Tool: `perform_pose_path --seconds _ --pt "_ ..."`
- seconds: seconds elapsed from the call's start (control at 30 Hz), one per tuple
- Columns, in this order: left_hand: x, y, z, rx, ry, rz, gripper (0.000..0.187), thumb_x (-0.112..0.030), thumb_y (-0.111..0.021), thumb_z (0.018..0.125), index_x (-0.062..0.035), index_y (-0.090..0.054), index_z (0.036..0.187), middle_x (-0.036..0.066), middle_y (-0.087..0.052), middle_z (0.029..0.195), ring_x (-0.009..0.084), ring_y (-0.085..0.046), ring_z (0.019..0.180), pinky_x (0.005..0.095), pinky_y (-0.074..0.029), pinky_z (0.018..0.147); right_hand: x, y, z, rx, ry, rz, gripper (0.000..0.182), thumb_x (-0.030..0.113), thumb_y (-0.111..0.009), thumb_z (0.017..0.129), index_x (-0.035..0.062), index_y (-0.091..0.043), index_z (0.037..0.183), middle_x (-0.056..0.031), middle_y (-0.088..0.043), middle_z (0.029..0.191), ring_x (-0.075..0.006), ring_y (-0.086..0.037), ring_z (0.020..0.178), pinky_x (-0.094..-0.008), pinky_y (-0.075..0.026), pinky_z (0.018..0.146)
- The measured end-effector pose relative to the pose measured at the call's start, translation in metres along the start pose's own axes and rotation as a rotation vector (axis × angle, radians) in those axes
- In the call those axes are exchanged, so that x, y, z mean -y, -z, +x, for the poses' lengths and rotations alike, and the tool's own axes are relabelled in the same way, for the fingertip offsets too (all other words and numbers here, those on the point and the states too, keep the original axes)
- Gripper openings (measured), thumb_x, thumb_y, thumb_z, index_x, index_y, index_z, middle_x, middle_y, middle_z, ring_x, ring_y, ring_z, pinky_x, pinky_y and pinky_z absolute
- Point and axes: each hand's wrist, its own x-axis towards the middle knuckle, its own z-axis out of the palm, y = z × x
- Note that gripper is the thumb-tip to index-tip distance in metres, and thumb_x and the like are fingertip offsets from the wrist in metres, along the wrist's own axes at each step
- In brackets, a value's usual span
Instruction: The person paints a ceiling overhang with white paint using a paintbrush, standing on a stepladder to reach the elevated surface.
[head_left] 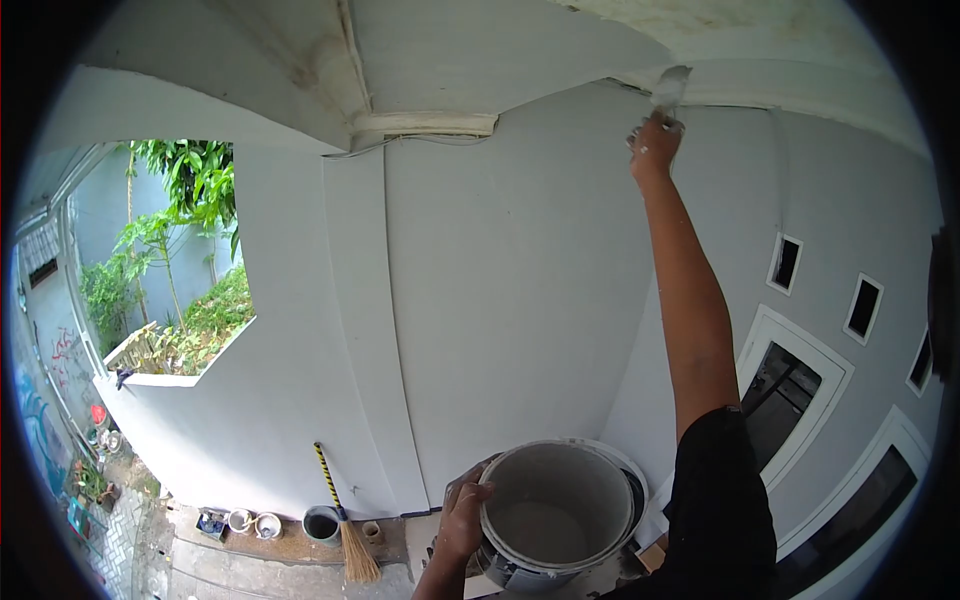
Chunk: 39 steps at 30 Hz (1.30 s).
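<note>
My right hand (655,146) is raised high at the upper right, its fingers closed round a putty knife (671,88). The blade lies against or very near the ceiling edge above the grey wall. Low in the view, my left hand (463,512) grips the left rim of a large bucket (558,508), with the thumb at the rim. Grey material lies inside the bucket. White smears show on my right hand.
A broom (357,550) leans against the wall at lower left, beside a dark bucket (322,524) and small pots (267,526). Windowed doors (790,390) stand at the right. A wall opening at the left shows plants (190,180). Loose cable (400,139) runs under the beam.
</note>
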Motion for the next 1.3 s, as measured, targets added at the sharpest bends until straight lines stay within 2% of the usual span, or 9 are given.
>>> perform_pose_path --seconds 0.33,0.53,0.6,0.7,0.83,1.03,1.1,1.17,1.3 --pt "-0.033 0.003 0.006 0.048 0.041 -0.161 0.009 -0.003 -0.054 0.092 0.0045 -0.049 0.088 0.038 -0.059 0.119 0.0484 -0.065 0.1 0.0481 -0.052 0.091 0.007 -0.103 -0.105 0.298 -0.042 0.064 0.024 0.026 -0.049 0.101 0.0065 -0.037 0.108 -0.0063 -0.05 0.084 -0.0131 -0.048 0.062 -0.0306 -0.044 0.049" --pt "-0.049 0.002 0.003 -0.074 -0.284 0.212 0.013 -0.005 -0.057 0.089 0.0037 -0.056 0.099 0.032 -0.058 0.126 0.0487 -0.061 0.109 0.0501 -0.049 0.095 -0.054 -0.082 -0.146 0.571 -0.198 -0.39 0.027 0.025 -0.053 0.098 0.0007 -0.045 0.106 -0.0042 -0.052 0.073 -0.0137 -0.051 0.056 -0.0327 -0.046 0.048" --pt "-0.046 0.002 0.004 -0.077 -0.3 0.232 0.015 -0.005 -0.057 0.089 0.0036 -0.057 0.101 0.031 -0.059 0.126 0.0481 -0.06 0.11 0.0502 -0.049 0.096 -0.067 -0.093 -0.145 0.821 -0.26 -0.69 0.033 0.028 -0.057 0.095 -0.0021 -0.052 0.106 -0.0095 -0.059 0.078 -0.0167 -0.057 0.058 -0.0334 -0.048 0.05" --pt "-0.035 0.001 0.0 -0.062 -0.295 0.249 0.017 -0.006 -0.057 0.089 0.003 -0.057 0.103 0.029 -0.06 0.125 0.0472 -0.059 0.112 0.0498 -0.047 0.099 -0.091 -0.125 -0.144 0.785 0.04 -0.77 0.036 0.029 -0.059 0.091 -0.0043 -0.058 0.103 -0.0177 -0.065 0.084 -0.0246 -0.066 0.068 -0.0377 -0.053 0.059" --pt "-0.031 0.001 -0.006 -0.032 -0.179 0.244 0.019 -0.009 -0.057 0.09 0.0015 -0.059 0.105 0.028 -0.058 0.129 0.0456 -0.055 0.119 0.048 -0.043 0.104 -0.065 -0.145 -0.144 0.793 -0.121 -0.731 0.038 0.029 -0.059 0.09 -0.0044 -0.06 0.107 -0.0218 -0.067 0.09 -0.0307 -0.069 0.082 -0.0415 -0.054 0.07" --pt "-0.028 0.0 -0.007 -0.009 -0.121 0.355 0.024 -0.015 -0.047 0.096 0.0003 -0.06 0.11 0.025 -0.054 0.136 0.0424 -0.05 0.125 0.0453 -0.039 0.108 0.043 -0.044 -0.198 1.191 0.42 -0.921 0.039 0.026 -0.054 0.101 -0.0079 -0.06 0.118 -0.0196 -0.065 0.078 -0.0259 -0.063 0.067 -0.0386 -0.05 0.066" --pt "-0.054 0.001 0.005 -0.011 0.359 -0.019 0.034 -0.023 -0.042 0.098 0.0015 -0.06 0.113 0.024 -0.053 0.138 0.043 -0.05 0.125 0.045 -0.039 0.109 0.077 0.013 -0.209 1.28 0.524 -0.817 0.032 0.018 -0.05 0.103 -0.0106 -0.059 0.113 -0.0147 -0.058 0.074 -0.0166 -0.054 0.063 -0.0334 -0.046 0.06" --pt "-0.076 0.009 0.009 -0.001 0.349 -0.086 0.043 -0.028 -0.04 0.096 0.0046 -0.059 0.116 0.025 -0.056 0.132 0.0411 -0.053 0.12 0.0448 -0.039 0.107 0.103 0.073 -0.219 1.291 0.508 -0.822 0.033 0.024 -0.043 0.104 -0.0038 -0.06 0.11 -0.0074 -0.05 0.076 -0.0113 -0.041 0.062 -0.0308 -0.036 0.053" --pt "-0.054 0.007 0.007 -0.034 0.258 -0.062 0.046 -0.029 -0.039 0.098 0.0063 -0.057 0.121 0.027 -0.056 0.13 0.039 -0.05 0.123 0.043 -0.037 0.108 0.194 0.15 -0.243 1.356 0.084 -0.957 0.035 0.018 -0.065 0.093 -0.0008 -0.064 0.122 -0.0166 -0.067 0.111 -0.0238 -0.061 0.093 -0.0354 -0.05 0.082"
